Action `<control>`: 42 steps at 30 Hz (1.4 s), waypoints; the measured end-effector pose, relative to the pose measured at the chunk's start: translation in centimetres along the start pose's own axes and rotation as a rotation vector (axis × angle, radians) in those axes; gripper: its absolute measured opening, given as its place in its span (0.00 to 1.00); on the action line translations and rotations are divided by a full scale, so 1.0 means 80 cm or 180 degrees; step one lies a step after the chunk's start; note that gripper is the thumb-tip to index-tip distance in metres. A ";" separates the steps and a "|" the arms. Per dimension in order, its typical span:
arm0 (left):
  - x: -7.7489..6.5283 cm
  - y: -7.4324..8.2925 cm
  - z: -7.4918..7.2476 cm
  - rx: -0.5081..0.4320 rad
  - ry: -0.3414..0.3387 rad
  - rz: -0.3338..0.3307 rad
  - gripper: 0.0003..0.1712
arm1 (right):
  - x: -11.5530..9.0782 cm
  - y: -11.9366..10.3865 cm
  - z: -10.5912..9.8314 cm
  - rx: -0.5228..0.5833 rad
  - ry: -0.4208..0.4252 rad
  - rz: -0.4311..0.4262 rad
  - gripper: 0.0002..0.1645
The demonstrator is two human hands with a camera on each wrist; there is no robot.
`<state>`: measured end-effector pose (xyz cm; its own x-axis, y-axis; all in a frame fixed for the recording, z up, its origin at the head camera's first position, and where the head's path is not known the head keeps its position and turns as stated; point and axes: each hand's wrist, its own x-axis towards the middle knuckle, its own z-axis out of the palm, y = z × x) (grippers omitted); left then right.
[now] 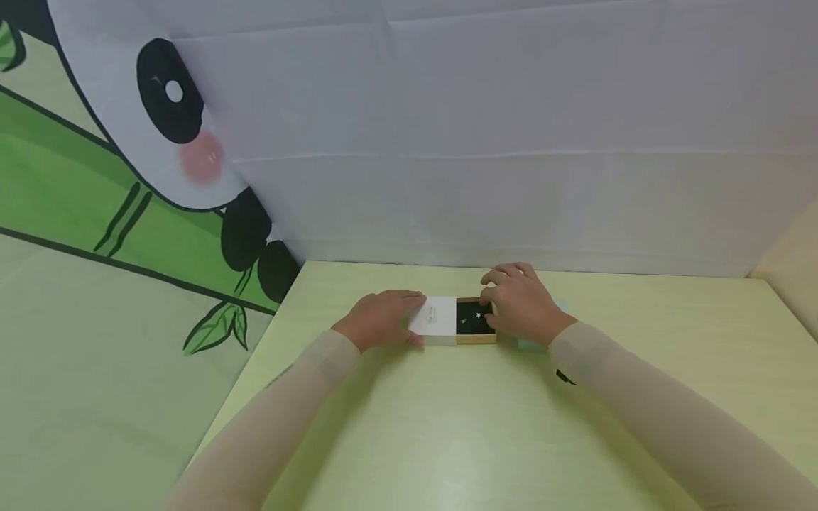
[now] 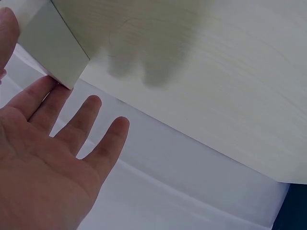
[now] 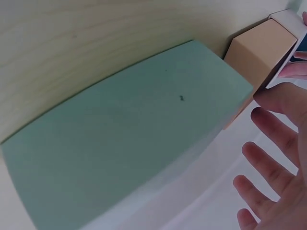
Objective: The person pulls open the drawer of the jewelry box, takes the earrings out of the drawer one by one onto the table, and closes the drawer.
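A small slide-out box lies near the table's back edge. My left hand (image 1: 383,317) holds its white sleeve (image 1: 437,319) from the left end, thumb along the near side and fingers at the far side. From the sleeve's right end protrudes a brown drawer (image 3: 261,50) with a black insert (image 1: 470,323). Two small silver star-shaped pieces sit on that insert. Over the drawer's right end, my right hand (image 1: 520,301) has its thumb at the rim and its other fingers loosely spread above. A pale green box (image 3: 129,124) lies below this hand, mostly hidden in the head view.
The pale wooden table (image 1: 460,426) ends at a white cloth wall (image 1: 511,142) just behind the box. Green cloth with a printed cartoon (image 1: 169,92) hangs on the left. A cream-coloured surface (image 1: 792,262) borders the table at the right.
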<state>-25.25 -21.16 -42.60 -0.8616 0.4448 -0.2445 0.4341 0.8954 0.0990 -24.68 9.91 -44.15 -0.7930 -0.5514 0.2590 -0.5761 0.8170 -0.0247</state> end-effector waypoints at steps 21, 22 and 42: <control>0.009 0.003 0.002 0.0020 -0.0028 -0.0067 0.57 | 0.010 0.009 0.022 0.0019 -0.0046 -0.0105 0.08; 0.009 0.003 0.002 0.0021 -0.0031 -0.0066 0.57 | 0.010 0.009 0.022 0.0012 -0.0047 -0.0105 0.08; 0.041 0.017 -0.007 -0.0065 -0.0020 -0.0297 0.58 | 0.040 0.056 0.024 0.0110 -0.0257 -0.0265 0.06</control>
<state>-27.59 -18.47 -42.74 -0.8963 0.3594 -0.2597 0.3466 0.9332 0.0950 -30.15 11.52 -45.27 -0.7547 -0.6300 0.1830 -0.6460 0.7623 -0.0400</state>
